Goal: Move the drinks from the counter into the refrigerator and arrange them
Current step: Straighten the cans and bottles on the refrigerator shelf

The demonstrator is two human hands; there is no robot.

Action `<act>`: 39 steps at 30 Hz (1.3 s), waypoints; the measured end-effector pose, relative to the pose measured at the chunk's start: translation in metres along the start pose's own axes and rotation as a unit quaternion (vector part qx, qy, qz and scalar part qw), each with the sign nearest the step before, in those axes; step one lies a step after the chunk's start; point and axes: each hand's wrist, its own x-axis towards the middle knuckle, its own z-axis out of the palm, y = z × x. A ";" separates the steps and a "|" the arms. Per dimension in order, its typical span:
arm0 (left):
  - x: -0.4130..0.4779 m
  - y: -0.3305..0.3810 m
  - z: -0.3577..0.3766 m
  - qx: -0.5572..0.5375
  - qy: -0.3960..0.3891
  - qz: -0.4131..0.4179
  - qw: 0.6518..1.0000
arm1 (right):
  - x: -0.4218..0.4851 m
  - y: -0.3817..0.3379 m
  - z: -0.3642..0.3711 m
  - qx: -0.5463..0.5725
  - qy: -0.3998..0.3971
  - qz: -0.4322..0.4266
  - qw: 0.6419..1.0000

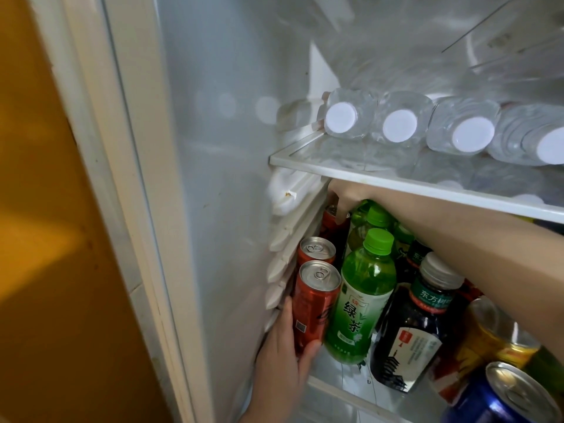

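Front red can (314,303), just left of the green tea bottle (360,297) in the fridge (213,148), is gripped low by the L hand (283,352), fingers wrapped round it. Back-left of the tea bottle, the rear red can (334,218) is held at its top by the R hand (343,198), fingers curled over it. Above, 4 water bottles (396,123) are laid caps-forward on the glass shelf (335,170).
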 end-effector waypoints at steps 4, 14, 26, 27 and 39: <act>0.000 0.002 -0.002 0.000 0.002 -0.005 1.000 | 0.004 0.001 0.011 0.020 -0.004 0.013 1.000; 0.000 0.007 -0.004 -0.001 0.000 -0.005 1.000 | 0.025 0.009 0.026 0.031 0.024 0.036 0.999; 0.000 0.008 -0.005 0.011 -0.006 -0.003 1.000 | 0.017 0.008 0.029 0.060 0.054 0.001 0.997; 0.000 0.008 -0.005 0.013 -0.007 -0.005 1.000 | 0.015 0.009 0.029 0.078 0.064 -0.001 0.995; -0.002 0.014 -0.008 -0.005 0.008 0.004 1.000 | -0.047 -0.014 0.013 0.136 0.112 -0.071 0.982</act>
